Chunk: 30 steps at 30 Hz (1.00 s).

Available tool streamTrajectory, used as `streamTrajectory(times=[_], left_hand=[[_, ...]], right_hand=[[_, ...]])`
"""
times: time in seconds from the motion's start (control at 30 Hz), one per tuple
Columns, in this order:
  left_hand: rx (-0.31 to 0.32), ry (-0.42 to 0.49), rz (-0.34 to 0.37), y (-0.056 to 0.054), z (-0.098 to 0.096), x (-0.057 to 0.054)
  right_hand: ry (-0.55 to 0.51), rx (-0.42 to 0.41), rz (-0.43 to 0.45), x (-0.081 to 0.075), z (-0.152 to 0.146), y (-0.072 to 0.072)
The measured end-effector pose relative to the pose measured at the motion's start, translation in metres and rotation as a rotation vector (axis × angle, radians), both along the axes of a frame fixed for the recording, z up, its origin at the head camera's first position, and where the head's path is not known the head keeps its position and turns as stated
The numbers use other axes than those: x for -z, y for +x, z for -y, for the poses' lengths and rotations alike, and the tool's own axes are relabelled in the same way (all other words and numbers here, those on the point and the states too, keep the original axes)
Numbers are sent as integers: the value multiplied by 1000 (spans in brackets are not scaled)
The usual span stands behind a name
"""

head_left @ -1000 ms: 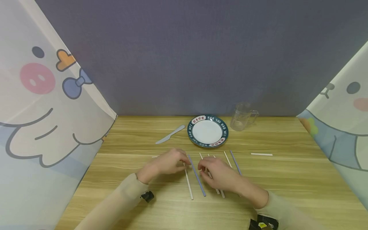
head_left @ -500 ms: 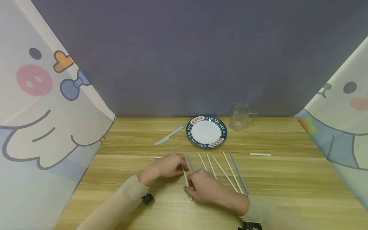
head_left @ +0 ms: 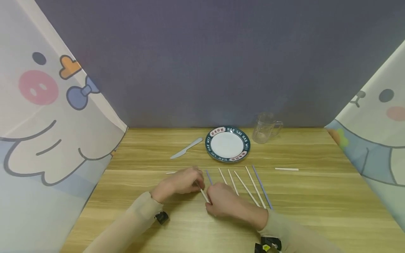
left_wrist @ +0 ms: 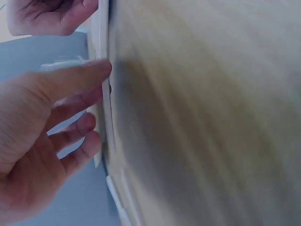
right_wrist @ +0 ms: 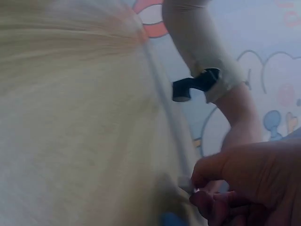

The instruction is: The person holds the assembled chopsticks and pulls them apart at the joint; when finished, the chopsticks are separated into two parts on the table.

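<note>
A thin white stick slants between my two hands at the front of the table. My left hand pinches its far part; in the left wrist view the thumb presses on the stick with fingers behind it. My right hand grips the near end, and the right wrist view shows the pale tip poking out between thumb and finger. Beside the right hand lies a blue stick, its lower part hidden by that hand.
Several white sticks and another blue stick fan out to the right. A short white stick lies farther right, another white piece at left. Behind are a knife, a green-rimmed plate and a clear mug.
My right hand has moved left from over the middle sticks to the white stick and grips its near end. The left hand stays nearly in place; the stick's angle has shifted slightly.
</note>
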State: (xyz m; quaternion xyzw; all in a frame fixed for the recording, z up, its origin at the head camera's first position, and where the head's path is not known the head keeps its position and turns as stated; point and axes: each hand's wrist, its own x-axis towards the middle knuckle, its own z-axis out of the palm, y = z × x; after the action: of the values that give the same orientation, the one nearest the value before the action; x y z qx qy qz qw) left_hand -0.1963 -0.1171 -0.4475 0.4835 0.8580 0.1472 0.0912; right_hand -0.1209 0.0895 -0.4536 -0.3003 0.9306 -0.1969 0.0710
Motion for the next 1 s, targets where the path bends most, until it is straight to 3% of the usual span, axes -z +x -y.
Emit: streamTrajectory(times=[0.1,0.23,0.3,0.53,0.67,0.87,1.0], left_hand=[[-41,22,47,1,3,-7],[-89,116,132,3,2,-20],[-91,173,137,5,-2,-26],[-85,311,-22,15,-26,-40],[-108,356,-71,17,-36,-44],[-99,399,-115,18,-43,-49],[-93,412,-115,20,-46,-49]], right_hand=[[12,20,0,-11,-7,-6],[20,19,-19,-29,-21,-14],[25,12,-41,-37,-28,-17],[1,-12,-74,-56,-44,-27],[-36,-67,-95,-62,-54,-32],[-32,-145,-208,-66,-70,-37],[-34,-171,-237,-66,-77,-39]])
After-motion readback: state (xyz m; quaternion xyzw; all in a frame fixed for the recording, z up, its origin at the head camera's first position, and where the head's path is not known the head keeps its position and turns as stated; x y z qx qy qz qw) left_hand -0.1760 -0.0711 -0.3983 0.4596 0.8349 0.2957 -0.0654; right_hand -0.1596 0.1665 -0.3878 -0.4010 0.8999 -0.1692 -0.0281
